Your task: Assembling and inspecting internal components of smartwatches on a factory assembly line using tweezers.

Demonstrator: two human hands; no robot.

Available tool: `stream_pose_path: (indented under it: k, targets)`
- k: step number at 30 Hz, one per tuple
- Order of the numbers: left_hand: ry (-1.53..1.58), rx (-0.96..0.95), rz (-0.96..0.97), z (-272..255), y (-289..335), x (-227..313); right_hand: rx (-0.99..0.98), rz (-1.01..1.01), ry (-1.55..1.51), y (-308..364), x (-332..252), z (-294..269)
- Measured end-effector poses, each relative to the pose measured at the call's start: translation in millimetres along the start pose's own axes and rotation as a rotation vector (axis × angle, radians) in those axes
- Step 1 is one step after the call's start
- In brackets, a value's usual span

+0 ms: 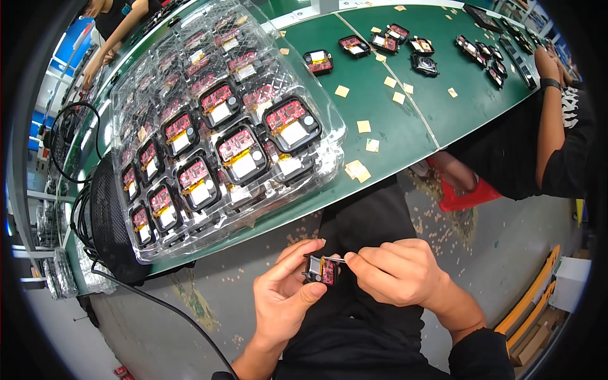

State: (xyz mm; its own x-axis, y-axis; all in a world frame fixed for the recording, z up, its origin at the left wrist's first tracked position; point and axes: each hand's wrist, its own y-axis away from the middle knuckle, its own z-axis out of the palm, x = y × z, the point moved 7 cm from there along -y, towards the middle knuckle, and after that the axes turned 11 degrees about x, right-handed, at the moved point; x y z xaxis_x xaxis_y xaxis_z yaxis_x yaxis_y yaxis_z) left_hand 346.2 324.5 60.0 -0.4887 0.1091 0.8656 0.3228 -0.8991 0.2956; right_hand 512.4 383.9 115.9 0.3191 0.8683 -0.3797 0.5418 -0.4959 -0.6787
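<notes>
Case [328, 273] sits in my left hand [282, 292], clamped by the fingers, likely so it can't wiggle. From afar, I see my right hand [400, 272] pinch a tool [335, 259] over it.

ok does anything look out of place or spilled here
Yes: small pale scraps litter the grey floor below the green workbench, and yellowish squares lie scattered on its top at odd angles; both look like dropped waste.
</notes>
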Motion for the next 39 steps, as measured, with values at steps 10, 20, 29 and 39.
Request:
stream_pose_path:
  k: [10,20,29,39]
  targets:
    - [0.064,-0.173,0.132,10,5,44,0.372,0.186,-0.129,-23,39,-43]
    - [-0.295,-0.26,0.734,66,-3,141,0.607,0.542,-0.136,-72,125,-51]
    - [-1.022,0.211,1.217,120,-72,185,0.649,0.83,-0.518,-55,160,-33]
    - [-1.344,0.22,1.127,125,-87,162,0.549,0.796,-0.358,-56,160,-31]
